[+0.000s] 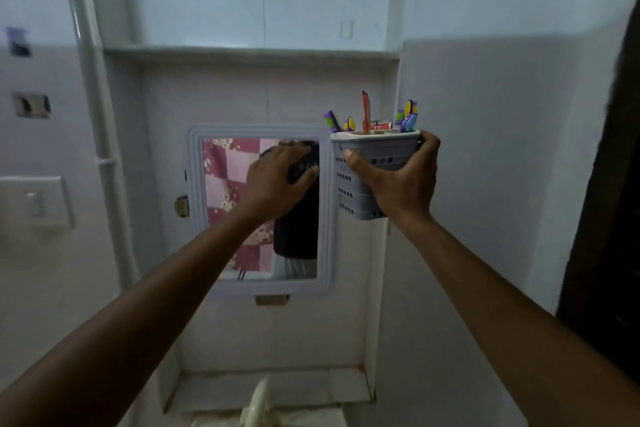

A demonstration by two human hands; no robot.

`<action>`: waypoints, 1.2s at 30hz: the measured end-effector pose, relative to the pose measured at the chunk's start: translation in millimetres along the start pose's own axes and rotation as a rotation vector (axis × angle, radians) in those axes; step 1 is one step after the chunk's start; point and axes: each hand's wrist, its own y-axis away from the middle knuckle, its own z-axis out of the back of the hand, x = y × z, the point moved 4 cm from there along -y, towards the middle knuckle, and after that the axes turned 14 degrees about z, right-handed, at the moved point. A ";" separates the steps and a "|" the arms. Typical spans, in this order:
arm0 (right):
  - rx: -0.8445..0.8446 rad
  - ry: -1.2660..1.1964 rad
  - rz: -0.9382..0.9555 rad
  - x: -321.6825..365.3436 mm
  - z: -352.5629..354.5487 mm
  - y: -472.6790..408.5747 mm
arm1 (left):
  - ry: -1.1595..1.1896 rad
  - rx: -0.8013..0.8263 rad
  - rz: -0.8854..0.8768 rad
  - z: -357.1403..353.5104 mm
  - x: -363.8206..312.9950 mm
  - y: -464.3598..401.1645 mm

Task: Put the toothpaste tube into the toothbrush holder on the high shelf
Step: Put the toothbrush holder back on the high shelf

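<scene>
My right hand [394,180] is shut on a grey perforated toothbrush holder [360,152], held upright in the air to the right of the mirror. A red toothpaste tube [366,111] sticks up out of the holder's middle, and several purple and yellow toothbrushes [408,116] stand around it. The high shelf [242,53] is a ledge across the wall niche, above the holder. My left hand [277,177] is raised in front of the mirror with its fingers curled around a dark shape; whether that is a held object or a reflection is unclear.
A framed mirror [261,208] hangs in the niche and reflects a pink checked cloth and a dark figure. A white pipe [100,135] runs down the wall at left. A tap [258,406] and a basin ledge lie below. A dark door frame [609,184] stands at right.
</scene>
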 end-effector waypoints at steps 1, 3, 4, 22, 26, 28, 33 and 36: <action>-0.020 -0.009 0.016 5.5 0.7 -12.3 | 0.012 -0.019 -0.008 7.3 -4.8 -12.0; -0.051 -0.016 0.044 16.1 0.9 -36.5 | 0.022 -0.079 -0.018 21.9 -13.7 -36.2; -0.062 -0.021 0.058 20.8 0.9 -46.1 | 0.011 -0.101 -0.030 27.6 -18.1 -45.8; -0.216 -0.003 0.207 80.0 -11.6 -175.1 | -0.132 -0.308 0.008 52.7 -33.5 -194.0; -0.213 0.003 0.217 77.5 -16.9 -195.4 | -0.165 -0.427 -0.009 38.8 -21.6 -195.4; -0.227 0.005 0.238 78.7 -20.7 -209.2 | -0.140 -0.453 0.011 37.8 -23.2 -198.9; -0.251 0.023 0.217 83.2 -46.2 -244.8 | -0.116 -0.495 -0.005 37.7 -24.0 -198.8; -0.188 0.055 0.216 81.9 -73.8 -257.9 | -0.112 -0.494 0.000 40.5 -25.5 -198.2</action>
